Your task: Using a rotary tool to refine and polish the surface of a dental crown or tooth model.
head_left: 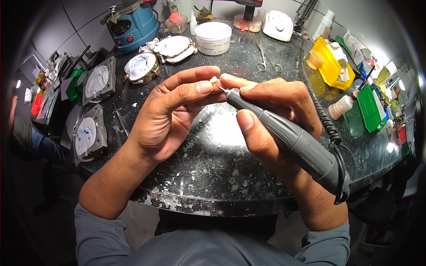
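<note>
My left hand (162, 111) pinches a small ivory-coloured piece that looks like a denture tooth (213, 80) between thumb and fingertips. A dark grey rotary handpiece (293, 137) lies slantwise in my right hand (284, 99), held much like a pen. Its thin metal bur points left at the small piece; whether the tip touches it I cannot tell. My right fingertips come close to the left ones above the middle of the bench. From the handpiece's back end a black coiled cord (326, 122) runs up along the right side.
Plaster-filled metal flasks (98, 83) stand along the left of the speckled black bench (195, 177). At the back are a blue machine (133, 26), a white tub (213, 37) and scissors (265, 57). A yellow bin (328, 62) and a small bottle (341, 107) stand right.
</note>
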### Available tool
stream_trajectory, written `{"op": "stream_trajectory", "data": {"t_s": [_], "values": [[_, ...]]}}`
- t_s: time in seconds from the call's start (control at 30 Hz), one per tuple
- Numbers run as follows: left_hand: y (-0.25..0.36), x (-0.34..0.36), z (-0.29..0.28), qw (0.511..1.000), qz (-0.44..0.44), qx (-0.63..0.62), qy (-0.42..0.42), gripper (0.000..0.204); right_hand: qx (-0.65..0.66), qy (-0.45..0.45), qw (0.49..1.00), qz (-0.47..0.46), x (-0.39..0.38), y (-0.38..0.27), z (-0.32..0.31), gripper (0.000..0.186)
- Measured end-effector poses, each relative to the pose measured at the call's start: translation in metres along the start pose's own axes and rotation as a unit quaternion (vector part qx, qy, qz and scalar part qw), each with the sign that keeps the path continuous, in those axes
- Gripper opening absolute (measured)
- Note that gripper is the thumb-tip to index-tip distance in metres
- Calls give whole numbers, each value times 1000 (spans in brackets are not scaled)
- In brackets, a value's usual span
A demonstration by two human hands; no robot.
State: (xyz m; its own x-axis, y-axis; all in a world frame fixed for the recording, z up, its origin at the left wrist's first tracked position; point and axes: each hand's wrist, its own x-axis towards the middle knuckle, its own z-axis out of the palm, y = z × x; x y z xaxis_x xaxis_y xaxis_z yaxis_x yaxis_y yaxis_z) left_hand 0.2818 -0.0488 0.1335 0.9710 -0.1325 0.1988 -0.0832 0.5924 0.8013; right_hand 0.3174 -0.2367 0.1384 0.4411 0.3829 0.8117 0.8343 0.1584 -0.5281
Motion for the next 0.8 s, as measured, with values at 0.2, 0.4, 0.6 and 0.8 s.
{"op": "stream_trajectory", "data": {"t_s": [0.2,0.4,0.6,0.8], "values": [[-1,1,5,994,48,87,37,28,-27,7,999,16,-2,-7,1,25],[0,-3,11,976,107,186,22,24,-59,21,996,60,-3,-10,-3,27],[2,-3,12,982,93,164,21,23,-54,38,997,47,-1,-8,-2,27],[-1,-2,8,994,39,87,44,28,-40,0,999,31,-4,-2,-3,26]]}}
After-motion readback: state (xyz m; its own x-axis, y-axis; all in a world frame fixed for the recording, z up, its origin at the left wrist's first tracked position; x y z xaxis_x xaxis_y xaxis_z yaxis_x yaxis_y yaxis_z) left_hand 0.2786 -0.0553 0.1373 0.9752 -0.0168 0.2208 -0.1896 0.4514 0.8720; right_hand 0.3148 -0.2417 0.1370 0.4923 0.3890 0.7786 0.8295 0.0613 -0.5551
